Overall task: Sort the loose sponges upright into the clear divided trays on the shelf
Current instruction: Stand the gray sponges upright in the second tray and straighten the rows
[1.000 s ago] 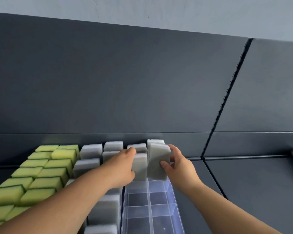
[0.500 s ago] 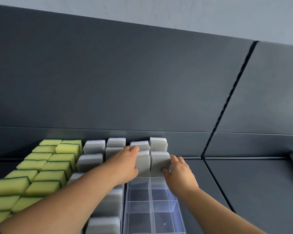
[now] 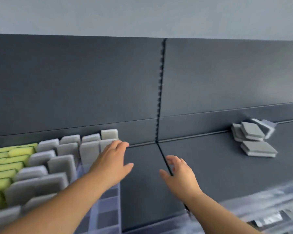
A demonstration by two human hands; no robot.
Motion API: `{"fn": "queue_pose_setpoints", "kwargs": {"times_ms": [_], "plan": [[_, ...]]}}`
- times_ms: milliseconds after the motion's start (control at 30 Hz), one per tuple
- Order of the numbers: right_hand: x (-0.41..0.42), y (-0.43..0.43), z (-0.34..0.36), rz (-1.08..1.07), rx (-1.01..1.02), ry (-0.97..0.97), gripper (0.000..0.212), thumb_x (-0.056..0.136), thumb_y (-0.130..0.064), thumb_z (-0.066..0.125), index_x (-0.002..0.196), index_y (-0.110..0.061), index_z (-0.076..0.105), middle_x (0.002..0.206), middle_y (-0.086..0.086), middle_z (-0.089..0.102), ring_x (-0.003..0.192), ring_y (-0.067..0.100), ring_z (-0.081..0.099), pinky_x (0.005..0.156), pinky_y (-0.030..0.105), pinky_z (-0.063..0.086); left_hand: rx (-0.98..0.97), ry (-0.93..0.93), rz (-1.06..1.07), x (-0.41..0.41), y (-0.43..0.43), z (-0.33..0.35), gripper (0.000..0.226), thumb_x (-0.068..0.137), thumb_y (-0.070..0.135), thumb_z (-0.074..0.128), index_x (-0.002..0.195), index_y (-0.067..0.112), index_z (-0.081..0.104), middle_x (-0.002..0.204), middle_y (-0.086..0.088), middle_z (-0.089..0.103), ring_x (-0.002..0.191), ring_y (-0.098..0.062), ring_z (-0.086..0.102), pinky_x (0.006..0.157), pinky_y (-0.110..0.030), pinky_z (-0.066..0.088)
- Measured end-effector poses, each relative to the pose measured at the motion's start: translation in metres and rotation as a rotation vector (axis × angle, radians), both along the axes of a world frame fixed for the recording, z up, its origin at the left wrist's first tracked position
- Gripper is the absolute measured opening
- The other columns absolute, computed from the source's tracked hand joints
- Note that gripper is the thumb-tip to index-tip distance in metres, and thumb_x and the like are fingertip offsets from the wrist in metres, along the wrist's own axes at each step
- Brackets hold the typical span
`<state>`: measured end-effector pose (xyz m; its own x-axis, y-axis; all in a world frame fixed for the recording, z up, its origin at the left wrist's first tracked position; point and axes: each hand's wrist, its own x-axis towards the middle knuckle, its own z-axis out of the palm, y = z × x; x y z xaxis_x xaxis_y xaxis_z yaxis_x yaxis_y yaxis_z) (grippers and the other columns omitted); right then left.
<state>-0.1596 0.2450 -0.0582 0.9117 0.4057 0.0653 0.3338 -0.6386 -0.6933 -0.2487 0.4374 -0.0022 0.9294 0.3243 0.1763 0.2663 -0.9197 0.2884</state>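
Observation:
Grey sponges stand upright in rows at the back of a clear divided tray on the dark shelf. My left hand hovers open over the tray's right edge, just in front of the rearmost sponges and holding nothing. My right hand is open too, above bare shelf to the tray's right, fingers spread. A small pile of loose grey sponges lies flat against the back wall, far right. The tray's near compartments hold nothing.
Yellow-green sponges fill trays at the far left. A dark seam splits the shelf between my hands. Blurred clear plastic lies at the lower right. A dark back panel rises behind everything.
Both hands let go of the grey sponges they were pressing into the tray and pulled away to the right, now open. The view swung right, showing the loose pile.

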Motion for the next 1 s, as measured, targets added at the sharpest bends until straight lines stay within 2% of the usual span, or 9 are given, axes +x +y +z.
{"fn": "queue_pose_setpoints", "kwargs": {"times_ms": [67, 133, 233, 367, 500, 600, 733, 900, 1000], "plan": [[0.000, -0.051, -0.001, -0.049, 0.014, -0.011, 0.049, 0.088, -0.040, 0.060, 0.133, -0.030, 0.044, 0.125, -0.011, 0.050, 0.109, 0.007, 0.052, 0.084, 0.021, 0.045, -0.074, 0.009, -0.064, 0.002, -0.053, -0.010, 0.064, 0.087, 0.043, 0.058, 0.141, 0.024, 0.031, 0.145, 0.006, 0.032, 0.133, -0.014, 0.036, 0.108, -0.025, 0.030], [-0.001, -0.108, -0.004, -0.099, 0.005, -0.015, 0.049, 0.086, -0.041, 0.062, 0.131, -0.030, 0.046, 0.122, -0.010, 0.051, 0.110, 0.009, 0.053, 0.090, 0.024, 0.044, -0.157, 0.049, -0.113, 0.004, -0.105, -0.023, 0.064, 0.088, 0.042, 0.058, 0.143, 0.025, 0.029, 0.147, 0.008, 0.030, 0.134, -0.013, 0.035, 0.108, -0.026, 0.031], [-0.007, -0.206, -0.009, -0.185, -0.031, -0.003, 0.051, 0.083, -0.041, 0.066, 0.130, -0.029, 0.048, 0.122, -0.007, 0.055, 0.108, 0.012, 0.056, 0.093, 0.027, 0.045, -0.276, 0.103, -0.158, 0.006, -0.180, -0.040, 0.066, 0.088, 0.042, 0.060, 0.143, 0.027, 0.028, 0.147, 0.008, 0.031, 0.135, -0.012, 0.035, 0.109, -0.029, 0.032], [-0.024, -0.343, -0.020, -0.323, -0.090, 0.050, 0.056, 0.081, -0.042, 0.069, 0.131, -0.028, 0.049, 0.125, -0.002, 0.059, 0.111, 0.015, 0.057, 0.093, 0.028, 0.044, -0.333, 0.106, -0.220, 0.013, -0.277, -0.056, 0.067, 0.087, 0.039, 0.061, 0.144, 0.026, 0.028, 0.146, 0.006, 0.036, 0.133, -0.011, 0.037, 0.106, -0.024, 0.032], [-0.038, -0.425, -0.026, -0.378, -0.200, 0.143, 0.064, 0.081, -0.052, 0.064, 0.137, -0.032, 0.041, 0.132, -0.004, 0.055, 0.119, 0.016, 0.053, 0.094, 0.028, 0.041, -0.374, 0.142, -0.275, 0.026, -0.344, -0.064, 0.070, 0.084, 0.035, 0.067, 0.144, 0.024, 0.030, 0.144, 0.001, 0.040, 0.131, -0.015, 0.042, 0.105, -0.025, 0.034], [-0.041, -0.467, -0.029, -0.416, -0.193, 0.147, 0.068, 0.080, -0.055, 0.063, 0.139, -0.034, 0.038, 0.132, -0.005, 0.055, 0.118, 0.015, 0.053, 0.097, 0.030, 0.043, -0.396, 0.168, -0.320, 0.044, -0.385, -0.066, 0.070, 0.084, 0.035, 0.067, 0.143, 0.026, 0.030, 0.145, 0.002, 0.039, 0.131, -0.015, 0.041, 0.106, -0.029, 0.037], [-0.021, -0.495, -0.025, -0.471, -0.164, 0.099, 0.067, 0.080, -0.056, 0.064, 0.139, -0.034, 0.039, 0.130, -0.006, 0.056, 0.115, 0.014, 0.054, 0.095, 0.031, 0.045, -0.421, 0.138, -0.361, 0.082, -0.416, -0.061, 0.069, 0.085, 0.033, 0.066, 0.143, 0.027, 0.029, 0.144, 0.003, 0.039, 0.130, -0.015, 0.041, 0.100, -0.027, 0.037], [0.036, -0.501, -0.016, -0.497, -0.094, 0.063, 0.064, 0.080, -0.053, 0.065, 0.136, -0.034, 0.042, 0.126, -0.008, 0.057, 0.111, 0.014, 0.056, 0.092, 0.031, 0.047, -0.451, 0.070, -0.358, 0.149, -0.423, -0.059, 0.067, 0.087, 0.033, 0.065, 0.143, 0.026, 0.029, 0.143, 0.003, 0.038, 0.129, -0.015, 0.040, 0.101, -0.029, 0.038], [0.084, -0.494, -0.014, -0.499, -0.069, 0.033, 0.063, 0.081, -0.053, 0.065, 0.136, -0.034, 0.043, 0.126, -0.009, 0.057, 0.110, 0.013, 0.056, 0.092, 0.029, 0.046, -0.475, 0.008, -0.342, 0.200, -0.416, -0.060, 0.064, 0.088, 0.031, 0.064, 0.142, 0.025, 0.030, 0.142, 0.003, 0.037, 0.129, -0.014, 0.039, 0.096, -0.025, 0.036]]}}
